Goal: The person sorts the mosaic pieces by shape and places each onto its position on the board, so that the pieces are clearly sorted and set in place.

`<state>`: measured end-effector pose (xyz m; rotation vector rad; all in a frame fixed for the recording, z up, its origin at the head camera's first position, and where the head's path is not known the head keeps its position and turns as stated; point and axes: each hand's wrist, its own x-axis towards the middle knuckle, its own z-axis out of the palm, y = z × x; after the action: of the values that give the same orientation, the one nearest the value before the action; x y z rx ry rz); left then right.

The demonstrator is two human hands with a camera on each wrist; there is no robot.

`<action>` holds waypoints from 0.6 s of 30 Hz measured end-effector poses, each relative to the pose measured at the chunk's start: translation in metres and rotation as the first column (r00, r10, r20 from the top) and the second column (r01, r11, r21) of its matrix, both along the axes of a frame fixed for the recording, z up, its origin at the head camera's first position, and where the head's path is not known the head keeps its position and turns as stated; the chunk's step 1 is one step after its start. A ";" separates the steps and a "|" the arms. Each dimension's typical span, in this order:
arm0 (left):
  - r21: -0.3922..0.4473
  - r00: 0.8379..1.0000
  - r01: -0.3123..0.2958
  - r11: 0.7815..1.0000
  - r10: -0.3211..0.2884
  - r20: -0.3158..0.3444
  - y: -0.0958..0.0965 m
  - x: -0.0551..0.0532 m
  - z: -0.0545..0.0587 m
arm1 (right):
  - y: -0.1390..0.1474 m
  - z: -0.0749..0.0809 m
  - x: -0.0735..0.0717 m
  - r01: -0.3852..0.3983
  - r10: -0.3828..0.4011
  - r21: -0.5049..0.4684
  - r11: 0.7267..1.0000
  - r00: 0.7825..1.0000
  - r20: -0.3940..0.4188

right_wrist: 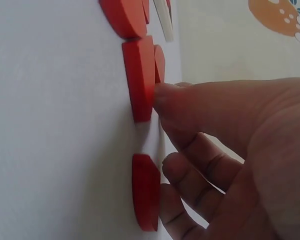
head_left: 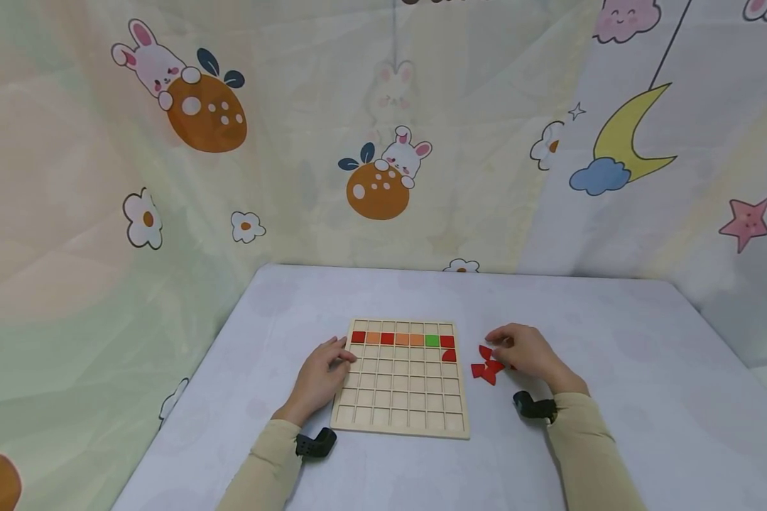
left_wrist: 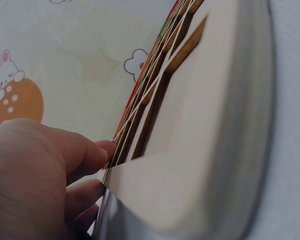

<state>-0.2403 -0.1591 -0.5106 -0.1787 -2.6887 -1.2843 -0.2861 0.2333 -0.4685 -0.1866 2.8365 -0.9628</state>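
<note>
A wooden grid board (head_left: pixel 399 415) lies on the table. Along its second row sit red, orange and green squares, including a green square (head_left: pixel 432 341); a rounded red piece (head_left: pixel 449 355) sits below the row's right end. My left hand (head_left: pixel 319 372) rests at the board's left edge, one digit over the rim and other fingertips beside it in the left wrist view. My right hand (head_left: pixel 527 351) hovers low over loose red pieces (head_left: pixel 489 376) right of the board. Its thumb touches one red piece (right_wrist: pixel 140 80); another red piece (right_wrist: pixel 146 192) lies by its lower fingers.
The table (head_left: pixel 396 475) has a pale cloth over it. Behind stands a printed curtain (head_left: pixel 307 106) with rabbits, flowers and a moon. A black wrist camera (head_left: pixel 316 443) sits on the left wrist, another black camera (head_left: pixel 534 406) on the right.
</note>
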 end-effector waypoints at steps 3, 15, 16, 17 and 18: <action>0.002 1.000 0.002 1.000 -0.002 0.001 0.000 0.000 0.000 | -0.005 0.001 0.000 -0.012 0.013 0.015 1.000 1.000 -0.009; 0.001 1.000 0.005 1.000 -0.005 -0.002 0.001 0.001 0.001 | -0.017 -0.001 0.001 -0.075 0.077 0.035 0.997 0.996 -0.049; 0.000 1.000 0.005 1.000 -0.005 -0.003 0.001 0.001 0.001 | -0.017 -0.001 0.001 -0.077 0.079 0.037 0.996 0.996 -0.049; -0.002 1.000 0.006 1.000 -0.006 -0.004 0.000 0.000 0.001 | -0.017 -0.001 0.001 -0.075 0.077 0.039 0.996 0.996 -0.047; -0.003 1.000 0.007 1.000 -0.007 -0.005 0.000 0.000 0.000 | -0.016 -0.001 0.001 -0.081 0.083 0.041 0.996 0.995 -0.047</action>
<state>-0.2400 -0.1589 -0.5102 -0.1912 -2.6880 -1.2794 -0.2852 0.2169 -0.4697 -0.3233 2.8641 -0.8981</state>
